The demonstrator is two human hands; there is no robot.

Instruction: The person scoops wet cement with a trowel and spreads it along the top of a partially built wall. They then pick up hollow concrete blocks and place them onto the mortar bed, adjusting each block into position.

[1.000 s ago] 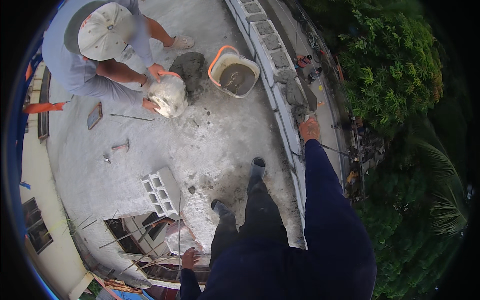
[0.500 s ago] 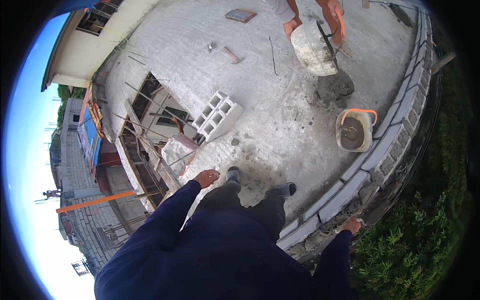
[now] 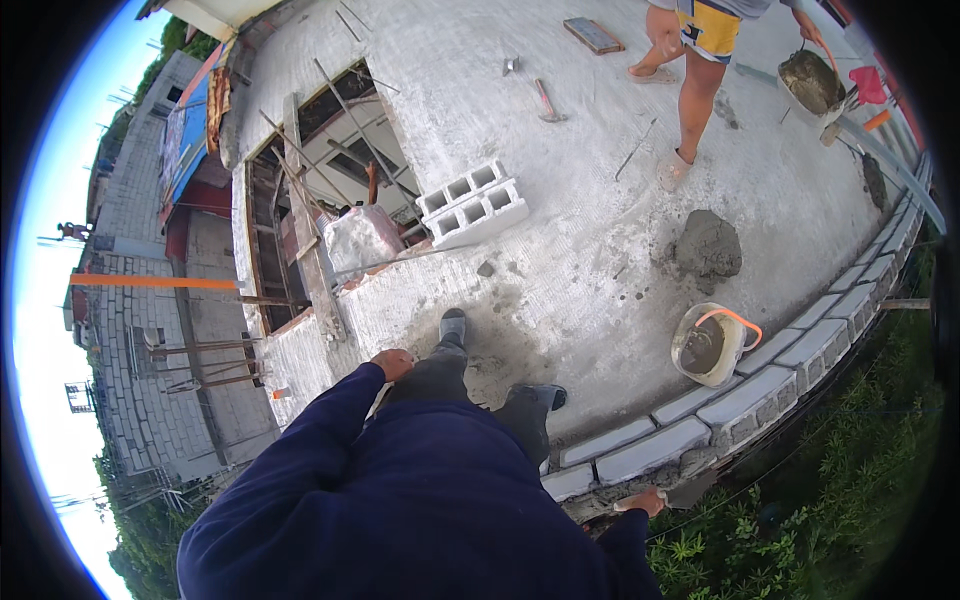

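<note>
My right hand (image 3: 645,501) grips a trowel (image 3: 688,490) at the top of the low block wall (image 3: 745,405), beside wet mortar along its joint. My left hand (image 3: 391,365) hangs by my thigh with its fingers curled; whatever may be inside them is hidden. Ahead of me on the right, a pale bucket (image 3: 703,345) with an orange handle holds grey slurry. A mound of wet mortar (image 3: 707,245) lies on the concrete floor beyond it.
A co-worker's bare legs (image 3: 700,105) stand beyond the mortar, a bucket (image 3: 810,80) carried in hand. Hollow blocks (image 3: 472,208) sit beside a rebar-crossed floor opening (image 3: 330,140). A hammer (image 3: 548,105) lies farther off. Past the wall's edge is a drop to greenery.
My view has swung round toward the floor opening. The co-worker has straightened and moved away with the bucket, now upright, from the mortar mound. My trowel stays at the wall.
</note>
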